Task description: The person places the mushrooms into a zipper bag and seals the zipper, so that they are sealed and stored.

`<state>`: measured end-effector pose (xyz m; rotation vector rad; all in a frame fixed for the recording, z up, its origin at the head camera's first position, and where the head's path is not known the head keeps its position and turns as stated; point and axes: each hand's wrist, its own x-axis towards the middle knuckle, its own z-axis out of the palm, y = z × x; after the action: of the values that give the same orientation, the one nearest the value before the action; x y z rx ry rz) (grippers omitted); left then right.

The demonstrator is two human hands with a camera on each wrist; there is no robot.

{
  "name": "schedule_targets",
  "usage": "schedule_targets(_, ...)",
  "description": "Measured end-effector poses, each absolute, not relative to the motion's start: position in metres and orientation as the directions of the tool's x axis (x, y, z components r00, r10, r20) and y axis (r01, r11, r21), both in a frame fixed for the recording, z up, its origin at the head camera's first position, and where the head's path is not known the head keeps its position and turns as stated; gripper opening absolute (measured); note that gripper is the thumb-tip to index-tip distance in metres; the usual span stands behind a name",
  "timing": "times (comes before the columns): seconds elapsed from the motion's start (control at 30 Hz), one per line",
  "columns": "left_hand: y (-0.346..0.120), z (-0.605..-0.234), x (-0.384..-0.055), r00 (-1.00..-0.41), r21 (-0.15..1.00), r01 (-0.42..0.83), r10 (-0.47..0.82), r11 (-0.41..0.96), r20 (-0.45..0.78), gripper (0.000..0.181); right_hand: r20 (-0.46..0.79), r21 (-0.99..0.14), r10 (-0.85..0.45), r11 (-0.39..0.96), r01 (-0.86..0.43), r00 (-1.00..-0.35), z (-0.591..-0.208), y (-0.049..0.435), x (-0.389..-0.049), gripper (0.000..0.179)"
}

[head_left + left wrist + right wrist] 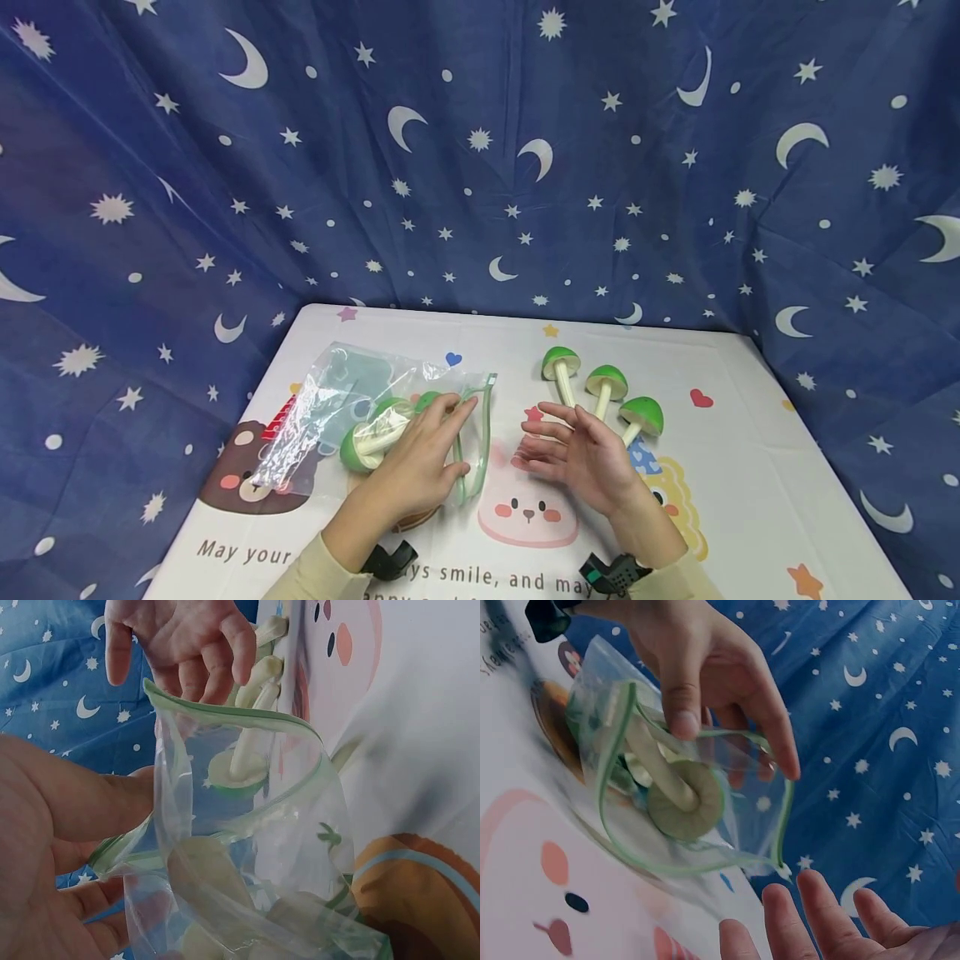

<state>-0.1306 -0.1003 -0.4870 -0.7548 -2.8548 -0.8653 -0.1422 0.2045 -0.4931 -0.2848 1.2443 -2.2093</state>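
Note:
A clear zip bag [352, 375] with a green-edged mouth lies on the left of the table, holding several toy mushrooms [360, 450] with green caps and pale stems. My left hand [423, 454] pinches the rim of its mouth between thumb and fingers; the right wrist view shows the mouth [604, 802] held apart, with one mushroom [686, 799] just inside. My right hand [581, 454] hovers palm toward the bag, its fingers loosely spread and nothing in them. Beyond it lie three loose mushrooms, a far one [561, 364], a middle one [607, 382] and a near one [642, 415].
The white table cover [757, 467] carries printed animals, stars and lettering. A brown rounded shape [416, 521] shows partly under my left wrist; its kind is unclear. A blue curtain [480, 167] with moons and stars hangs behind and at the sides.

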Motion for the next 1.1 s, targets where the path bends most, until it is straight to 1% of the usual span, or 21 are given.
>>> schedule_targets(0.13, -0.1, -0.487, -0.131, -0.875, 0.504, 0.48, 0.437, 0.718, 0.21, 0.096, -0.067, -0.833, -0.583, -0.415, 0.367, -0.81, -0.493, 0.216, -0.143, 0.056)
schedule_targets(0.27, -0.1, -0.487, -0.131, -0.878, 0.501, 0.473, 0.433, 0.724, 0.204, 0.095, -0.044, -0.827, -0.564, -0.443, 0.346, -0.825, -0.492, 0.228, -0.145, 0.055)
schedule_targets(0.63, -0.099, -0.488, -0.133, -0.884, 0.505, 0.461, 0.426, 0.73, 0.191, 0.096, 0.025, -0.868, -0.494, -0.442, 0.226, -0.869, -0.486, 0.255, -0.147, 0.055)
schedule_targets(0.93, -0.101, -0.488, -0.134, -0.887, 0.512, 0.454, 0.423, 0.729, 0.184, 0.096, 0.074, -0.835, -0.494, -0.506, 0.218, -0.866, -0.486, 0.272, -0.145, 0.059)
schedule_targets(1.1, -0.101, -0.489, -0.134, -0.884, 0.516, 0.46, 0.426, 0.722, 0.192, 0.095, 0.061, -0.844, -0.472, -0.495, 0.207, -0.879, -0.485, 0.284, -0.144, 0.06)
